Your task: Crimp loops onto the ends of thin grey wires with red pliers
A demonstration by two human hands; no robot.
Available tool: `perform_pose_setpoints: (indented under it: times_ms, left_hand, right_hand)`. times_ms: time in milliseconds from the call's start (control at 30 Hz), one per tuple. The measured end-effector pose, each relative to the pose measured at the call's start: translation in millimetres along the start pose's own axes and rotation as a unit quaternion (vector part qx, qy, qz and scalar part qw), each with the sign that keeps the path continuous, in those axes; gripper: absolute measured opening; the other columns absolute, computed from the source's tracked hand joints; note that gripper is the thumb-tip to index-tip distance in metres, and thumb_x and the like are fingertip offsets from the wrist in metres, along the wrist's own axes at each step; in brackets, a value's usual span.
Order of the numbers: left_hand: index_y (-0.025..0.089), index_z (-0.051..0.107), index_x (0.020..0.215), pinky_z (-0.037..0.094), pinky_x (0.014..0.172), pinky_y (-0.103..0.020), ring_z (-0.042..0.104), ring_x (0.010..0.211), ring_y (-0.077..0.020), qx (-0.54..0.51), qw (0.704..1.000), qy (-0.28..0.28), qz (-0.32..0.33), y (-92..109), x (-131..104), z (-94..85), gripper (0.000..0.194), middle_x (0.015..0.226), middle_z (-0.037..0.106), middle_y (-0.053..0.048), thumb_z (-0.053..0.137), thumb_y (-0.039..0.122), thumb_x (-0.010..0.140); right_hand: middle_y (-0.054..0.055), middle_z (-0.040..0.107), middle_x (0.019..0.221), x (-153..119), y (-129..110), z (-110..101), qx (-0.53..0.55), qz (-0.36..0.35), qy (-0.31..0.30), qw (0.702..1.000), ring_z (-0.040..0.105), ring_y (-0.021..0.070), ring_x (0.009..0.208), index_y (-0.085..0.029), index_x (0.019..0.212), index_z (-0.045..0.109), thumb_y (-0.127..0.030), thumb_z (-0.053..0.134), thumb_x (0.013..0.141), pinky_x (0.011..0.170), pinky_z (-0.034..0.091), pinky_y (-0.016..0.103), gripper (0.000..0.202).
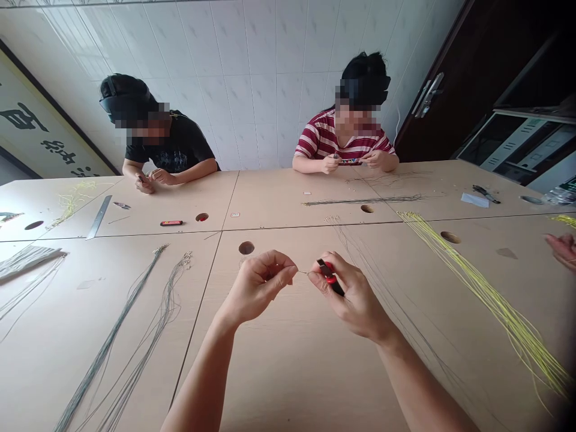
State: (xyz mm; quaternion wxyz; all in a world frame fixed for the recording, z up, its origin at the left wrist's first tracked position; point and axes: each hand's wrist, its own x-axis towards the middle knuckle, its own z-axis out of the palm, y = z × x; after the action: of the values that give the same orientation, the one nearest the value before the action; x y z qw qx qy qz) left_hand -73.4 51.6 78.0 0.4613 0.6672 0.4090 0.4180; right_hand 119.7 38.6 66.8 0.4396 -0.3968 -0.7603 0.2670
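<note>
My left hand [263,285] is closed in a pinch, thumb and forefinger together on one end of a short thin wire [303,272]. Opposite it, the thumb and forefinger of my right hand [353,294] meet at the wire's other end. A small red-and-black hand tool [332,278] rests in the right hand's grip; its exact kind is hard to make out. Both hands are above the tabletop near the middle. Fine grey wires [387,282] with small metal ends lie just right of the hands.
Grey wire bundles [130,306] lie at left, yellow wires [477,282] at right. The table [270,372] has round holes, one [246,247] beyond my left hand. Two people work across it; another person's hand [562,249] shows at right. A steel ruler [99,217] lies far left.
</note>
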Motion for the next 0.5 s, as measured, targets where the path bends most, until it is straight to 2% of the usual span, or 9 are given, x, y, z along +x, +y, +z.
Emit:
perform_pose_setpoints:
  times_ms: [333, 500]
  left_hand:
    - [0.017, 0.055, 0.079, 0.028, 0.044, -0.019, 0.032, 0.048, -0.0051, 0.029, 0.999, 0.011, 0.026, 3.3, -2.9, 2.9, 0.016, 0.059, 0.045, 0.005, 0.054, 0.026, 0.091]
    - [0.016, 0.056, 0.083, 0.028, 0.046, -0.020, 0.034, 0.052, -0.0063, 0.031, 0.999, 0.023, 0.025, -1.0, -1.9, 5.5, 0.015, 0.062, 0.047, 0.004, 0.053, 0.027, 0.092]
  right_hand:
    - [-0.004, 0.044, 0.076, -0.9, -0.4, -0.2, -0.008, -0.014, -0.015, 1.000, 0.040, 0.0124, 0.068, -0.024, 0.084, 0.041, -0.011, 0.051, 0.091, 0.067, 0.036, 0.026, 0.018]
    - [-0.003, 0.044, 0.076, 0.0, -0.1, -0.2, -0.015, -0.025, -0.021, 0.999, 0.040, 0.0124, 0.068, -0.024, 0.084, 0.041, -0.016, 0.050, 0.094, 0.067, 0.036, 0.026, 0.016]
